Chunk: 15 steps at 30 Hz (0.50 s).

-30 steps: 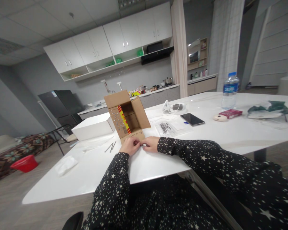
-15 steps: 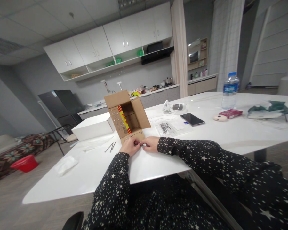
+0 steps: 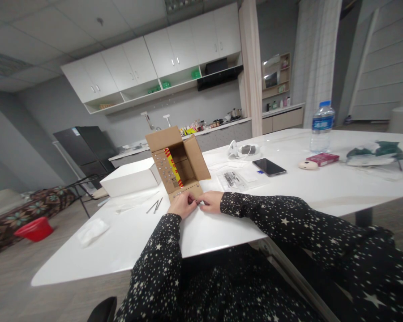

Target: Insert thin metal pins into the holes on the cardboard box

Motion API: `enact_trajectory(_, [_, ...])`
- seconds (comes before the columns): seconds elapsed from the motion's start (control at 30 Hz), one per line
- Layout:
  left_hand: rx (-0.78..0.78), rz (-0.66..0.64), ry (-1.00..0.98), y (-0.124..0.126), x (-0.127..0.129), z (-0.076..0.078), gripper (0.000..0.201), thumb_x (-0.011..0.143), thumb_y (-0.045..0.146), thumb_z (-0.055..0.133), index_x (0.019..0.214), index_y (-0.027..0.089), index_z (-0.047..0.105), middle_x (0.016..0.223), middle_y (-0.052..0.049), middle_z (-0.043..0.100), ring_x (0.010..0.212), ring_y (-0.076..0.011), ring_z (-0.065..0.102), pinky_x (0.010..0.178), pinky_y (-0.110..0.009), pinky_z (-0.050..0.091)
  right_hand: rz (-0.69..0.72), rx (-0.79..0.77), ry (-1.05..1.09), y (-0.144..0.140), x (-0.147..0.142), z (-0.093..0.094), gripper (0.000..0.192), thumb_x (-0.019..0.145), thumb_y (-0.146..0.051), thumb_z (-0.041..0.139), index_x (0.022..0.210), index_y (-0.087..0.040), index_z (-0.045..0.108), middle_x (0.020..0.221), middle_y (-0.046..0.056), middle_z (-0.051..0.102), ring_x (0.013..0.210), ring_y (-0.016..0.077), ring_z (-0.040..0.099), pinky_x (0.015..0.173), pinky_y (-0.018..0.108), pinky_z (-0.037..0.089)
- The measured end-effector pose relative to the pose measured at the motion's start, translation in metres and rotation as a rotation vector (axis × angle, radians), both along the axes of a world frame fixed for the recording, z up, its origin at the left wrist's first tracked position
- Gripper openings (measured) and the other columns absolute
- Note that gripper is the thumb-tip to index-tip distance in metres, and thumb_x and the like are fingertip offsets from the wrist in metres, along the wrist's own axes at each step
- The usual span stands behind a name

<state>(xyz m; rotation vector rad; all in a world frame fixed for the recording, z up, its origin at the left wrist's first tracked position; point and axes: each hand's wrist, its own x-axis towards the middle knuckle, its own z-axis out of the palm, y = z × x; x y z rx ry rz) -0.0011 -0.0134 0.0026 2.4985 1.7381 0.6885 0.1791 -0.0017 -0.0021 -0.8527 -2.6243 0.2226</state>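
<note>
An open cardboard box (image 3: 199, 156) stands on the white table with its flaps spread. Many small shiny dots and a yellow-and-red strip (image 3: 173, 167) cover its left flap, and a row of dots runs along the front flap. My left hand (image 3: 183, 205) is at that front flap, fingers curled and closed. My right hand (image 3: 211, 201) meets it from the right, its fingertips pinched close to the left ones. Whatever lies between the fingertips is too small and hidden to name. Two slim metallic tools (image 3: 154, 205) lie left of my left hand.
A white box (image 3: 130, 179) and a crumpled tissue (image 3: 93, 231) lie to the left. Rightward are a clear plastic bag (image 3: 233, 180), a phone (image 3: 269, 167), a white cable (image 3: 226, 164), a pink pack (image 3: 323, 158), a water bottle (image 3: 322, 127) and a face mask (image 3: 372, 156).
Almost nothing differs. Both hands stay at the front flap, with only a slight shift of the fingers.
</note>
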Motion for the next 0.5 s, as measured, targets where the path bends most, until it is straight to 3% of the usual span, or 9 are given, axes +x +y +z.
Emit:
enact_trajectory(0.27, [0.123, 0.052, -0.108, 0.0001, 0.0011, 0.0034, 0.01, 0.071, 0.026, 0.053, 0.077, 0.018, 0.055, 0.07, 0.001, 0.06, 0.06, -0.0118, 0.051, 0.061, -0.025, 0.04, -0.001, -0.026, 0.005, -0.0003, 0.0002, 0.0006, 0.035, 0.076, -0.022, 0.05, 0.107, -0.018, 0.065, 0.062, 0.0, 0.062, 0.056, 0.013, 0.053, 0.058, 0.023, 0.038])
enact_trajectory(0.5, [0.285, 0.035, -0.203, 0.0021, -0.0032, 0.003, 0.009, 0.072, 0.02, 0.05, 0.081, 0.019, 0.054, 0.078, -0.001, 0.058, 0.066, -0.0121, 0.05, 0.066, -0.025, 0.043, -0.033, -0.022, -0.007, -0.0021, 0.0002, 0.0013, 0.032, 0.075, -0.023, 0.051, 0.101, -0.016, 0.068, 0.059, 0.0, 0.062, 0.055, 0.0126, 0.052, 0.055, 0.022, 0.036])
